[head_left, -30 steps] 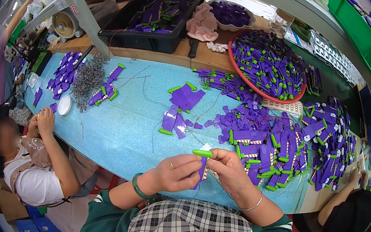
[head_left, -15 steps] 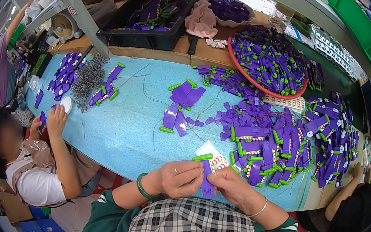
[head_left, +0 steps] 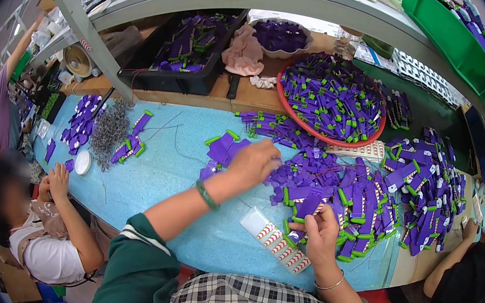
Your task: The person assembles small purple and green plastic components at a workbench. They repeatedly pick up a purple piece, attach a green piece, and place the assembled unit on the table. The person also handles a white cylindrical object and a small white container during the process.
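Observation:
My left hand (head_left: 253,162) stretches forward over the blue table (head_left: 161,172), fingers curled onto the loose purple cards with green caps (head_left: 228,147) at the edge of the big purple pile (head_left: 335,187). My right hand (head_left: 322,229) stays near the front edge, pinching a purple piece with a green cap at its fingertips. A flat white strip with red-striped tabs (head_left: 277,240) lies on the table between my forearms, just left of my right hand.
A red round tray (head_left: 331,96) heaped with purple pieces sits behind the pile; a black crate (head_left: 184,59) stands at the back left. A bundle of grey wires (head_left: 109,129) lies at left. One person sits at my left (head_left: 45,230), another at right (head_left: 469,276).
My left hand left my right hand and reached forward to the loose purple cards. The white striped strip, held before, now lies on the table. My right hand has shifted right.

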A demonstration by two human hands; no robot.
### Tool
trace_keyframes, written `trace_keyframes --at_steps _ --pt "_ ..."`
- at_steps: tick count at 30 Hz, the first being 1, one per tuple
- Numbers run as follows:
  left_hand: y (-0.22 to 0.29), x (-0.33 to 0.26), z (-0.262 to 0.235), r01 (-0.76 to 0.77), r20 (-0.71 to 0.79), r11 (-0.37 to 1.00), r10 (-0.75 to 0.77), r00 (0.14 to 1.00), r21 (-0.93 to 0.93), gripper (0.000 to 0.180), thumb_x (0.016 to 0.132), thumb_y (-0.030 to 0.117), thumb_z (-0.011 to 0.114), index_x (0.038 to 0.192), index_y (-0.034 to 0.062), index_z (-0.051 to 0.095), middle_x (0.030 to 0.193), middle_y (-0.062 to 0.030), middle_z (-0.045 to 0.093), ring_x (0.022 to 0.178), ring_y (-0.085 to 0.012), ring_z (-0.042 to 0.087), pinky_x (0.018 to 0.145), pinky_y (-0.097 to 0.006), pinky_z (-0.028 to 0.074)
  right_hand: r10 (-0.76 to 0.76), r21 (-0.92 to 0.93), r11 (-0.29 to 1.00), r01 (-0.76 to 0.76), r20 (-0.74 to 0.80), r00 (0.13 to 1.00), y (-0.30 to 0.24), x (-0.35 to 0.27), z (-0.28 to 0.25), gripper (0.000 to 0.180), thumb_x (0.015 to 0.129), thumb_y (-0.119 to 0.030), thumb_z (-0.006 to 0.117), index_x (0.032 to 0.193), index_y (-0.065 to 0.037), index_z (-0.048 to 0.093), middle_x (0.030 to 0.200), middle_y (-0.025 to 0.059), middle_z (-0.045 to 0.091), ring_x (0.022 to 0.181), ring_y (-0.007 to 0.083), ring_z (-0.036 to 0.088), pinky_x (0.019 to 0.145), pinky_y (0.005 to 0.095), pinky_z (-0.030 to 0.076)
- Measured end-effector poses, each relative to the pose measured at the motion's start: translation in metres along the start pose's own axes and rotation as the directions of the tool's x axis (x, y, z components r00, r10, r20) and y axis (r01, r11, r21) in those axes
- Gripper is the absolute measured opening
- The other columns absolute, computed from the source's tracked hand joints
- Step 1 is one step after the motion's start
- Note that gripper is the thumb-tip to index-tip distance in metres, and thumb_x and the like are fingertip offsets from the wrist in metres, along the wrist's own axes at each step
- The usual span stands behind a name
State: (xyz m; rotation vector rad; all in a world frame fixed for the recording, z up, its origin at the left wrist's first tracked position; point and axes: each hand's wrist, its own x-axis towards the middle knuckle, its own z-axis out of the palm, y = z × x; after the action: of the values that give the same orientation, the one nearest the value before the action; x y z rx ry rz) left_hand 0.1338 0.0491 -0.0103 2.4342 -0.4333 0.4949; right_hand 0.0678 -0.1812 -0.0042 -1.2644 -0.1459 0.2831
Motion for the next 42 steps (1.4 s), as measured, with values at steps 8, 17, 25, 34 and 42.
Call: trace_keyframes --at_steps 8,17,25,34,42 --pt "-0.062 0.015 -0.005 0.050 -0.083 0.880 -0.012 0.996 0.473 0.011 0.071 0.000 0.059 0.082 0.0016 0.059 0.086 -0.0139 0.055 0.086 -0.0302 0.056 0.066 -0.040 0.049 -0.052 -0.233 0.966 0.115 0.261 0.964 0.009 -0.008 -0.006 0.026 0.083 0.007 0.056 0.109 0.006 0.056 0.101 0.0079 0.047 0.086 0.0122 0.054 0.074 0.0262 0.057" --pt "0.080 -0.091 -0.041 0.670 0.655 0.060 -0.165 0.737 -0.739 0.024 0.086 0.001 0.062 0.106 0.0026 0.049 0.089 -0.0055 0.061 0.083 -0.0136 0.061 0.070 -0.026 0.051 -0.040 -0.086 0.990 0.108 0.567 0.823 0.006 0.001 0.002 0.032 0.082 0.004 0.062 0.113 0.000 0.061 0.110 0.0073 0.057 0.087 0.0101 0.059 0.063 0.0211 0.050" --pt "0.085 -0.133 -0.005 0.186 0.034 0.341 -0.407 0.913 -0.921 0.023 0.086 -0.007 0.057 0.109 -0.0014 0.056 0.104 -0.0096 0.060 0.095 -0.0162 0.060 0.085 -0.031 0.052 0.419 0.459 0.633 -0.623 0.473 0.775 0.032 -0.021 0.028 0.027 0.087 -0.006 0.062 0.114 -0.002 0.061 0.098 0.0023 0.061 0.085 0.0090 0.059 0.069 0.0237 0.050" --pt "0.071 -0.136 -0.009 0.210 0.135 0.103 -0.484 0.864 -0.972 0.020 0.084 -0.008 0.060 0.103 -0.0020 0.059 0.101 -0.0086 0.062 0.093 -0.0164 0.062 0.086 -0.030 0.051 -0.288 -0.509 0.763 0.398 0.284 0.915 0.011 -0.026 0.019 0.041 0.073 0.006 0.070 0.108 -0.014 0.070 0.074 0.0020 0.047 0.066 0.0109 0.048 0.054 0.0245 0.038" --pt "0.077 -0.150 -0.021 0.555 0.450 0.253 -0.372 0.812 -0.793 0.021 0.082 -0.009 0.061 0.102 -0.0033 0.062 0.096 -0.0088 0.064 0.088 -0.0144 0.063 0.079 -0.025 0.052 0.133 -0.585 0.725 0.363 0.636 0.760 -0.010 -0.014 0.010 0.040 0.068 0.007 0.071 0.102 -0.013 0.072 0.076 0.0077 0.057 0.065 0.0180 0.056 0.059 0.0294 0.045"
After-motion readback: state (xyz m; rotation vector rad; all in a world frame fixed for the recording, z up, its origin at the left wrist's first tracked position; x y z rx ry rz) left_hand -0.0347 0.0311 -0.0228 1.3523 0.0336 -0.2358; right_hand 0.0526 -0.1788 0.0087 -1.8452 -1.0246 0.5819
